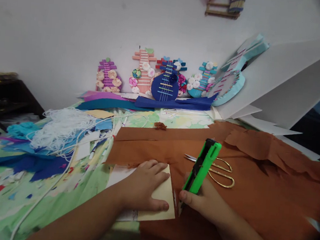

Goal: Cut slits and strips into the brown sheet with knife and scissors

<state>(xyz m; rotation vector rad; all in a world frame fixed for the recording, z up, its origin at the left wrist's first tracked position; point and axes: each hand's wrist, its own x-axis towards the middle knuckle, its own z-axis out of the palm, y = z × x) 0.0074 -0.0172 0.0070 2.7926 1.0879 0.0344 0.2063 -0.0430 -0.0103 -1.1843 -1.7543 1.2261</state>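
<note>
My left hand (148, 186) lies with its fingers spread on a pale yellow card (165, 196), pressing it down over brown fabric. A white sheet (118, 172) shows beside the card, partly under my left wrist. My right hand (200, 199) is wrapped round a green and black tool (203, 165), held upright just right of the card. The tool's lower end is near the card's right edge; its tip is hard to make out. Gold-handled scissors (222, 173) lie on the brown fabric (257, 189), partly behind the tool.
Tangled white cord (63, 129) and blue scraps (50, 166) cover the left side. Decorated instrument-shaped crafts (165, 83) lean on the back wall. A large light blue one (231, 85) stands at the right near white boards (284, 67).
</note>
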